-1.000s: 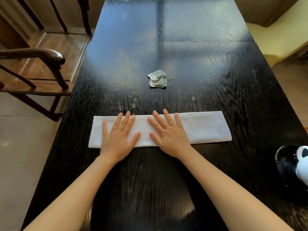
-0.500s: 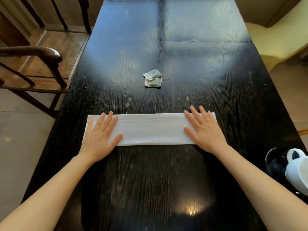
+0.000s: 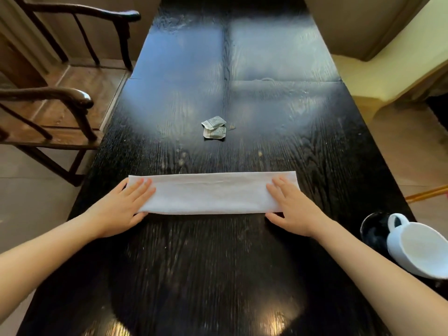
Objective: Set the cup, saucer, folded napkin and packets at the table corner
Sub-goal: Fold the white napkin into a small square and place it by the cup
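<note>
A white napkin (image 3: 212, 193), folded into a long strip, lies across the black table (image 3: 218, 275) in front of me. My left hand (image 3: 121, 207) rests flat on its left end, fingers over the cloth and thumb at the near edge. My right hand (image 3: 294, 207) lies the same way on the right end. Two grey packets (image 3: 214, 127) sit overlapping farther out at the table's middle. A white cup (image 3: 417, 248) stands on a dark saucer (image 3: 374, 231) at the near right edge.
Two dark wooden armchairs (image 3: 60, 100) stand along the table's left side. A pale yellow seat (image 3: 388, 69) is off the right side. The far half of the table reflects window light.
Both hands slid apart along the napkin, from its middle out to its two ends. The view tilted up a little, bringing the cup further into sight.
</note>
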`<state>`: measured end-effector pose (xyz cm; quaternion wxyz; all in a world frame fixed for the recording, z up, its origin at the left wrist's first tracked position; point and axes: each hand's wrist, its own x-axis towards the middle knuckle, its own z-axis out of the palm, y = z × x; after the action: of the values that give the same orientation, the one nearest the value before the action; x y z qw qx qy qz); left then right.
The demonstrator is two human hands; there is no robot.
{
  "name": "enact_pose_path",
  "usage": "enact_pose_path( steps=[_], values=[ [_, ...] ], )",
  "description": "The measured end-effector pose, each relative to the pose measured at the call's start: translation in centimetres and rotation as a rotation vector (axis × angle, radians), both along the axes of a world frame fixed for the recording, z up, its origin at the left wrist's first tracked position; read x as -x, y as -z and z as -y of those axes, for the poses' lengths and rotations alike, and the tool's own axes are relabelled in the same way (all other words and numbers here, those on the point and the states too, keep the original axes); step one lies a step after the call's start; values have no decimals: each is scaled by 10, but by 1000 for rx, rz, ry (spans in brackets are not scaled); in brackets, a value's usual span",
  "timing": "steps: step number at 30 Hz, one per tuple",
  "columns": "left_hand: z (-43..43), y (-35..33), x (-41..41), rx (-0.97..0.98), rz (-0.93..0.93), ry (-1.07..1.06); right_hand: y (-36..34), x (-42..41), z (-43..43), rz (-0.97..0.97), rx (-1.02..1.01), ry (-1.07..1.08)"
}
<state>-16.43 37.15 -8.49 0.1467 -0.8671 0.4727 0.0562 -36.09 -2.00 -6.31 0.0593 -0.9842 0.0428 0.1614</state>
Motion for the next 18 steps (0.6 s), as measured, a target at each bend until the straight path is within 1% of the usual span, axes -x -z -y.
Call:
enact_pose_path(
  steps=[2,4,5,8,10,12,14,16,17,18],
  values=[
    [4,-3,-2,-23,54,82,-8,5,4,-50,-7,-36],
    [7,-8,0,48,31,70,-7,6,9,-14,-11,-34],
    [6,-9,1,116,-28,22,-5,7,11,23,-22,-18],
    [1,-17,3,371,-228,-270,3,10,18,141,-109,62],
    [-3,-22,-2,569,-317,-423,9,9,25,290,-196,95],
    [-5,-36,-7,762,-428,-577,2,4,28,467,-369,288],
    [0,-56,-9,975,-580,-735,-17,-3,32,543,-582,546],
    [9,-70,-5,1190,-718,-884,-36,-8,29,590,-940,723],
    [14,-72,-3,1285,-736,-938,-42,-10,27,609,-1052,778],
    [20,-72,-1,1351,-705,-979,-45,-13,23,615,-1097,819]
  ],
)
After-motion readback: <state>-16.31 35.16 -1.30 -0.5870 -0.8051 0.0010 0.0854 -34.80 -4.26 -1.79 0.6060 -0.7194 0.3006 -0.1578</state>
